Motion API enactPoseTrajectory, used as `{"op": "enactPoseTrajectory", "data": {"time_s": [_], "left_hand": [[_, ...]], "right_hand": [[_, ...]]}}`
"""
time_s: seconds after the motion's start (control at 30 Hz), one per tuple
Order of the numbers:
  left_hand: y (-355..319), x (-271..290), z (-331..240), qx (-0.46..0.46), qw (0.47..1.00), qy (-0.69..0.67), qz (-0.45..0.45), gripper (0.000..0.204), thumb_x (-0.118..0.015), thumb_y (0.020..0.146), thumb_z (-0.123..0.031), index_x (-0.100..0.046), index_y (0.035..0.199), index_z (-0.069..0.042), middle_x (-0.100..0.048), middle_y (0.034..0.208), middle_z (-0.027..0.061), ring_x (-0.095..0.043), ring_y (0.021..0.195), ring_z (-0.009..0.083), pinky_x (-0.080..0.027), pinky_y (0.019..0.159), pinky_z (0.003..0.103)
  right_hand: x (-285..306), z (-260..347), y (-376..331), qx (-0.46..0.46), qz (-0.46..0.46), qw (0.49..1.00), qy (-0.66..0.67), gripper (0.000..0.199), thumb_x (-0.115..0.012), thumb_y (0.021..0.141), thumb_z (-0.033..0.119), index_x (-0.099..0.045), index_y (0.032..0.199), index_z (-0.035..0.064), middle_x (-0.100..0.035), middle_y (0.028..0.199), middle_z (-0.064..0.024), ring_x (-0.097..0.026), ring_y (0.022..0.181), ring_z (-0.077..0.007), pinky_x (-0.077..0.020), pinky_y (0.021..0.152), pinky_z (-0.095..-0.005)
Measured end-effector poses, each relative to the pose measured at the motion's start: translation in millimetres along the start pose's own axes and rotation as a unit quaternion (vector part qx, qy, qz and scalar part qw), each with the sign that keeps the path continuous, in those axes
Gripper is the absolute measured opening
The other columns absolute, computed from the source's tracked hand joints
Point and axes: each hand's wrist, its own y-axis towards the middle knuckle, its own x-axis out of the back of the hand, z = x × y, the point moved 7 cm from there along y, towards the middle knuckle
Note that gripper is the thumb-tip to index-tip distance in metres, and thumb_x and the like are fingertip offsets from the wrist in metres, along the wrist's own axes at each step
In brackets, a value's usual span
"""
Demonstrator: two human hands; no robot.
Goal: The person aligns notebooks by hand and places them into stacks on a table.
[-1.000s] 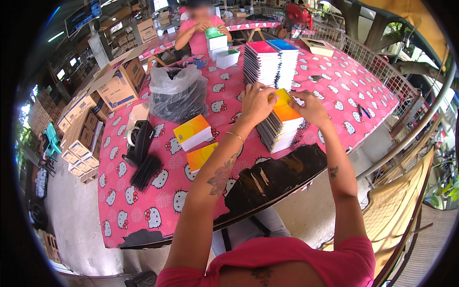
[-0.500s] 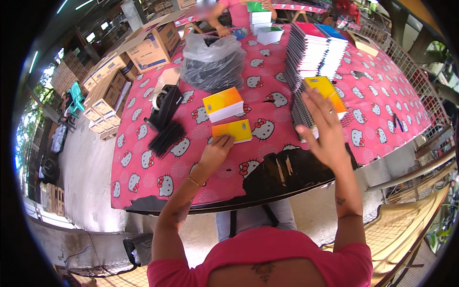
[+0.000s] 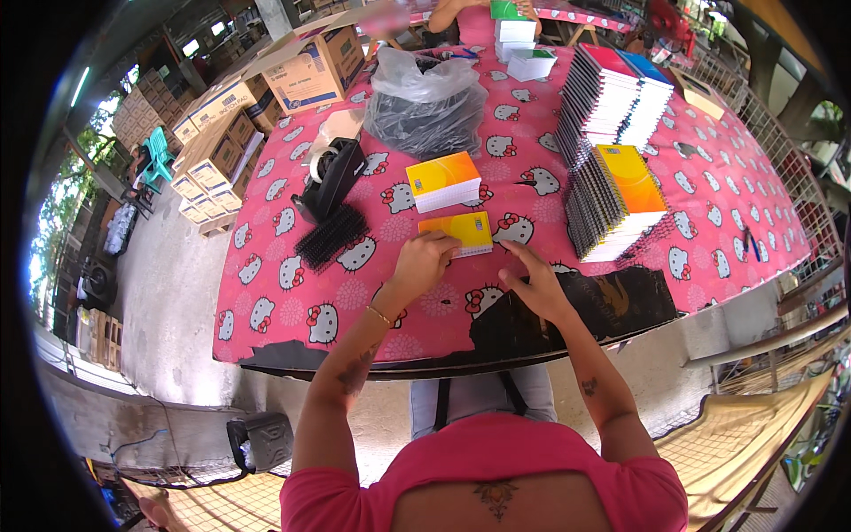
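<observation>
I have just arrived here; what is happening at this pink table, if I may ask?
Someone's left hand touches the nearer yellow-orange pad stack; the right hand is open beside it, holding nothing. A similar stack lies just beyond. Spiral-bound yellow-orange notebooks are piled to the right, and black coils lie to the left. Across the table, another person has a hand near a green-topped stack.

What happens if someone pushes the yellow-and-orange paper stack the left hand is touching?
The paper stack probably won't roll, because it's flat and boxy. It likely won't tip either, being so low. Its white pages could slide apart, since no coils show there.
</observation>
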Motion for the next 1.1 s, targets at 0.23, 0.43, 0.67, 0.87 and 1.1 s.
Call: {"op": "enactPoseTrajectory", "data": {"time_s": [0.23, 0.43, 0.67, 0.87, 1.1], "left_hand": [[7.8, 0.7, 7.5, 0.036, 0.999, -0.025, -0.005, 0.011, -0.070, 0.084, -0.013, -0.074, 0.093, -0.009, -0.070, 0.089, 0.0085, -0.069, 0.080, 0.0312, -0.056, 0.069, 0.042], [9.4, 26.4, -24.9, -0.003, 0.992, 0.086, -0.096, 0.013, -0.065, 0.086, -0.010, -0.063, 0.099, -0.008, -0.068, 0.096, 0.0083, -0.067, 0.090, 0.0308, -0.053, 0.080, 0.043], [-19.8, 35.7, -90.1, -0.116, 0.986, 0.002, -0.121, 0.022, -0.065, 0.083, -0.008, -0.064, 0.105, -0.003, -0.065, 0.097, 0.0131, -0.063, 0.090, 0.0346, -0.049, 0.084, 0.047], [-80.3, 73.7, 116.6, 0.155, 0.937, 0.299, -0.096, 0.025, -0.063, 0.082, -0.008, -0.065, 0.106, -0.003, -0.063, 0.099, 0.0138, -0.062, 0.089, 0.0314, -0.053, 0.079, 0.042], [-66.6, 79.6, 88.1, 0.116, 0.930, 0.312, -0.157, 0.025, -0.060, 0.092, -0.012, -0.060, 0.117, -0.008, -0.052, 0.092, 0.0108, -0.061, 0.086, 0.0284, -0.054, 0.073, 0.039]], "right_hand": [[-13.6, -27.7, 7.5, -0.080, 0.021, 0.996, -0.033, 0.055, -0.072, 0.088, 0.021, -0.054, 0.136, 0.0023, -0.058, 0.131, -0.0213, -0.057, 0.121, -0.0375, -0.0440, 0.105, -0.0418], [-0.6, -8.7, 17.9, 0.019, -0.098, 0.994, -0.034, 0.071, -0.079, 0.081, 0.022, -0.047, 0.141, 0.0020, -0.062, 0.121, -0.0170, -0.060, 0.112, -0.0300, -0.0461, 0.098, -0.0408], [-9.4, -30.0, -27.5, -0.088, 0.022, 0.988, 0.127, 0.034, -0.074, 0.084, -0.001, -0.064, 0.117, 0.0029, -0.069, 0.108, -0.0076, -0.065, 0.096, -0.0117, -0.0526, 0.082, -0.0266], [-11.6, -15.9, -22.3, -0.039, -0.008, 0.984, 0.176, 0.023, -0.073, 0.086, -0.002, -0.065, 0.108, 0.0012, -0.068, 0.110, -0.0085, -0.064, 0.099, -0.0124, -0.0529, 0.085, -0.0267], [-25.6, -11.0, -17.6, -0.092, -0.001, 0.969, 0.227, 0.027, -0.070, 0.086, -0.002, -0.067, 0.113, -0.0003, -0.069, 0.110, -0.0059, -0.063, 0.096, -0.0106, -0.0507, 0.085, -0.0243]]}}
